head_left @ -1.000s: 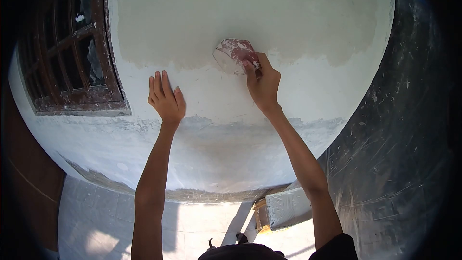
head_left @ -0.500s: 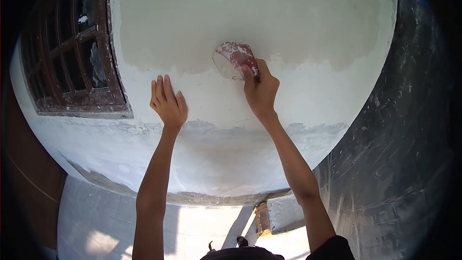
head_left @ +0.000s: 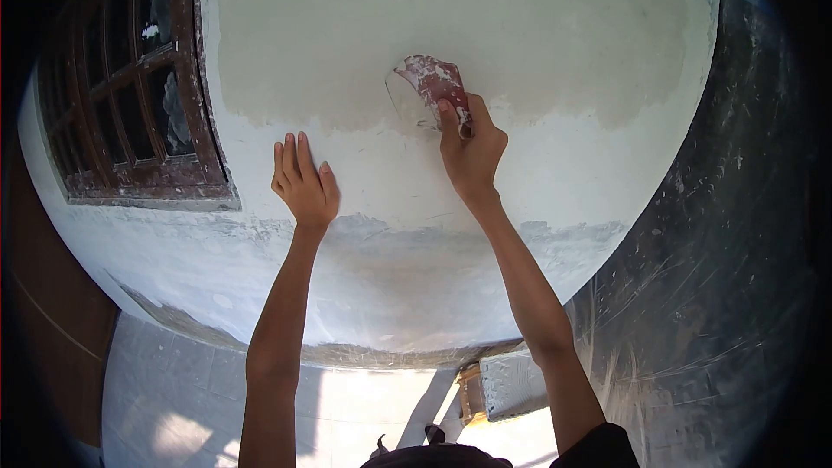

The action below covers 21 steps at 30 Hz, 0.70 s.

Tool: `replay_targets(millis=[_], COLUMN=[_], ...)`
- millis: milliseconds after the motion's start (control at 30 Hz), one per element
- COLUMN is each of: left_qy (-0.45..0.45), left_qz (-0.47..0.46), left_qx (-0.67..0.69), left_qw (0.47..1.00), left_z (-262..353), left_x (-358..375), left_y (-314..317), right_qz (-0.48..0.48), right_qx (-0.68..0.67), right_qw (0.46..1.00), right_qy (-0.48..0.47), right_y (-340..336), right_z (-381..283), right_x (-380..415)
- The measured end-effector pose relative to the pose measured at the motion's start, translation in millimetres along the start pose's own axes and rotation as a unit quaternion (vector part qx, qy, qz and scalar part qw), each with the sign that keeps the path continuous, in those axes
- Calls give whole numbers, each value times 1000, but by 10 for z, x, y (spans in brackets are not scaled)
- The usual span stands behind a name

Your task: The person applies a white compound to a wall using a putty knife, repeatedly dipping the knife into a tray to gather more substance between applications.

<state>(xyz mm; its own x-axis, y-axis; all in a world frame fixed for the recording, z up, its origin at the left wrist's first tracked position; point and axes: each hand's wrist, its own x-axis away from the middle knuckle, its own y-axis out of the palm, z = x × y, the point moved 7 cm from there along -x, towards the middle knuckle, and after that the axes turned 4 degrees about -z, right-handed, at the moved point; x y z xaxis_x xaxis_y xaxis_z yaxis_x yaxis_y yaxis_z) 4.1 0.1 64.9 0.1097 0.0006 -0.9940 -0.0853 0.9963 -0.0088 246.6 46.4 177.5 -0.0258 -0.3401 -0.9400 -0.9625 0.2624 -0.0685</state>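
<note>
My right hand (head_left: 473,149) grips a putty knife (head_left: 436,85) by its dark red, white-splattered handle. Its thin blade points up and left and appears to lie against the wall (head_left: 381,173), though its edge is hard to make out. The knife is near the ragged lower border of a darker grey-green coated patch (head_left: 451,9). My left hand (head_left: 306,186) rests against the paler wall surface to the left and a little lower. Its fingers point upward and it holds nothing.
A brown wooden window (head_left: 130,78) with several panes is at the left. A dark, scratched surface (head_left: 702,234) runs along the right side. Below, a white-smeared block-shaped item (head_left: 513,384) stands on the sunlit tiled floor (head_left: 368,403).
My right hand and the putty knife have moved slightly upward along the wall. My left hand has stayed nearly in place.
</note>
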Motion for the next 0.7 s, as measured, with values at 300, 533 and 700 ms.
replay_targets(millis=[300,533,700], left_qy=[-10,1,-1], left_qz=[-21,-10,-16], left_qx=[4,3,7], left_qw=[1000,1000,1000], left_z=[-16,-15,2], left_x=[-8,12,16], left_y=[37,5,20], right_qz=[215,75,258], right_qx=[-99,35,20], right_qw=[968,997,964], right_qy=[86,-5,64], right_y=[-715,-312,-901], right_z=[188,112,52], right_x=[-91,-257,-287])
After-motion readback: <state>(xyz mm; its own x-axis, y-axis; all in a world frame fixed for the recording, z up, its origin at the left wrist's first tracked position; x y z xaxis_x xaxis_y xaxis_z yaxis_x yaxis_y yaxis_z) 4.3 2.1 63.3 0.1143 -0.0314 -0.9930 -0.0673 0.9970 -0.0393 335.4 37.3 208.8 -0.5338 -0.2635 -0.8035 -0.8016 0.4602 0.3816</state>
